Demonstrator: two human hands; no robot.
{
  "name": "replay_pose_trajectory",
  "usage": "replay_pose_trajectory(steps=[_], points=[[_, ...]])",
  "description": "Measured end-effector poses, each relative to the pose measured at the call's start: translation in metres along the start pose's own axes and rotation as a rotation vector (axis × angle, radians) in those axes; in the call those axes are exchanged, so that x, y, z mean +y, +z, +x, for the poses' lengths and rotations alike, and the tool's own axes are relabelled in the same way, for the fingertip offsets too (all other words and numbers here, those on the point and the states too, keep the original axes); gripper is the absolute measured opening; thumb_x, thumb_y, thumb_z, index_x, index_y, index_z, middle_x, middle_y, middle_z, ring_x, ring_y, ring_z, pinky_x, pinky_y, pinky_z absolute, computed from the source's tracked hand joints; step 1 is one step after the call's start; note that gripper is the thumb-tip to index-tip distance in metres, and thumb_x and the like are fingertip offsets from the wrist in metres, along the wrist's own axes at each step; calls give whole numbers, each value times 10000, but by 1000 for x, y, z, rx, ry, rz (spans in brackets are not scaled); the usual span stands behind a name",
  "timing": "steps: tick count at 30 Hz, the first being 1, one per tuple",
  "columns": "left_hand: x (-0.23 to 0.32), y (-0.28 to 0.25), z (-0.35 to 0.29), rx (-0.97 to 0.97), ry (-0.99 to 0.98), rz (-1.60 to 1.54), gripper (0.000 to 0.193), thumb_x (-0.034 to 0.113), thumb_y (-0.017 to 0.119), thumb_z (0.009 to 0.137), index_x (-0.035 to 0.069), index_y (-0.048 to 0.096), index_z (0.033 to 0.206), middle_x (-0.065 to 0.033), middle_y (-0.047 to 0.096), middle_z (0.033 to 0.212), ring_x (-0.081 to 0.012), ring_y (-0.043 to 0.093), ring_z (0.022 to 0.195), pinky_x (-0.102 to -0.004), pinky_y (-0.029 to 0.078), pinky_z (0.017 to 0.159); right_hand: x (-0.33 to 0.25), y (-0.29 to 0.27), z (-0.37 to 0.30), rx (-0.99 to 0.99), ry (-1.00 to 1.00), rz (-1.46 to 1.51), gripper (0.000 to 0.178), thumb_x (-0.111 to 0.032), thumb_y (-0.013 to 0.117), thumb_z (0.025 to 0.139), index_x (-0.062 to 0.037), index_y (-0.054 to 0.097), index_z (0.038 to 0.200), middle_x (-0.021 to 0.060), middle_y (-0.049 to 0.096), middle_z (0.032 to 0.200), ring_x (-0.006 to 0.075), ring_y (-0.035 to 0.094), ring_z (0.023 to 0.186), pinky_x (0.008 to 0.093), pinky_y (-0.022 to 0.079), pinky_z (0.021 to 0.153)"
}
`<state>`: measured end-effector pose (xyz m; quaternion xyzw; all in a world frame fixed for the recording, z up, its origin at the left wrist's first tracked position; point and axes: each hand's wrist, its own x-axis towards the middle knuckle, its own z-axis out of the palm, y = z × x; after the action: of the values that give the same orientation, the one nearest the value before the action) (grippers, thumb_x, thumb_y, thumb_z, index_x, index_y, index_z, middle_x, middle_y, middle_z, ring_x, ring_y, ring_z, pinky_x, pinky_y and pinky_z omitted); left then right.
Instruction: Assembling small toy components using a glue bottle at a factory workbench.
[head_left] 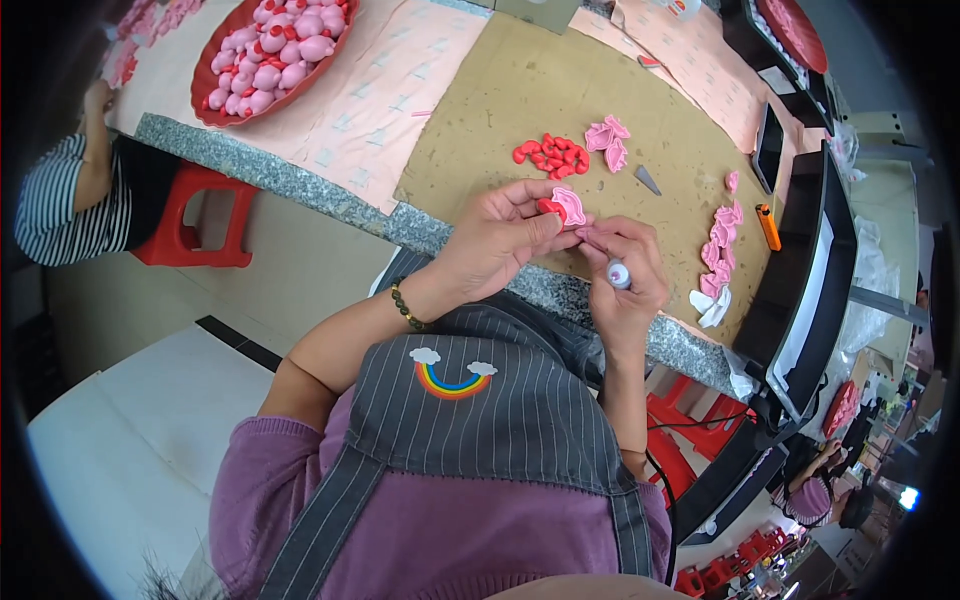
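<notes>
My left hand (492,240) is closed on a small pink molded piece (570,203) with a red part (549,207) against it, pinched between thumb and fingers just above the table's near edge. Close beside it, my right hand (635,268) is curled around a slim tool with a rounded, pale lavender end (619,275). The fingers hide the tool's other end, and its exact kind does not show. Beyond my hands lie a heap of small red pieces (553,156) and a few pink molded pieces (608,142) on the brown work mat (530,85).
A grey pointed piece (648,180) lies right of the heap. Farther right are a row of pink pieces (722,240), a white crumpled tissue (711,307), an orange-handled tool (768,227), a phone (768,148) and a black tray (805,280). A red basin (228,117) holds pink parts; a person (75,195) sits left.
</notes>
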<state>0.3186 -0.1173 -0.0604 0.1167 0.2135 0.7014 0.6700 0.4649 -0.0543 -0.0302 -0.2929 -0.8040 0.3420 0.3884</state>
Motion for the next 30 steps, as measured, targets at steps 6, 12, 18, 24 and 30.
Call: replay_pose_trajectory(steps=[6, 12, 18, 24, 30], points=[[-11, -6, -4, 6, 23, -37, 270, 11, 535, 868, 1, 503, 1136, -123, 577, 1103, -228, 563, 1053, -384, 461, 945, 11, 6, -1, 90, 142, 146, 158, 73, 652, 721, 20, 619, 866, 113, 543, 1062, 132, 551, 831, 256, 461, 703], [-15, -1, -5, -15, 91, 47, 307, -6, 556, 850, -20, 495, 1150, -117, 578, 1095, -197, 564, 1038, -363, 463, 935, 16, 7, -8, 172, 430, 486, 200, 67, 635, 755, 46, 610, 952, 106, 603, 959, 127, 580, 779, 243, 483, 705], [-9, 0, -10, -54, 71, 337, 331, -29, 558, 841, -40, 483, 1163, -129, 588, 1076, -181, 589, 986, -327, 478, 901, 10, -4, -3, 91, 575, 444, 213, 68, 628, 761, 57, 603, 972, 98, 644, 809, 121, 599, 659, 220, 497, 608], [-9, -6, -6, -93, 37, 195, 301, 3, 549, 857, -36, 490, 1150, -139, 577, 1096, -210, 572, 1033, -363, 477, 905, 16, -8, -8, 50, 617, 551, 232, 77, 637, 742, 58, 578, 966, 107, 638, 788, 119, 588, 623, 209, 479, 563], [-9, -5, -5, -16, -6, -31, 276, 17, 571, 851, -47, 519, 1114, -124, 599, 1019, -192, 602, 937, -308, 508, 838, 4, -1, -12, 171, 424, 564, 260, 105, 658, 702, 53, 566, 939, 153, 621, 925, 132, 591, 722, 213, 477, 621]])
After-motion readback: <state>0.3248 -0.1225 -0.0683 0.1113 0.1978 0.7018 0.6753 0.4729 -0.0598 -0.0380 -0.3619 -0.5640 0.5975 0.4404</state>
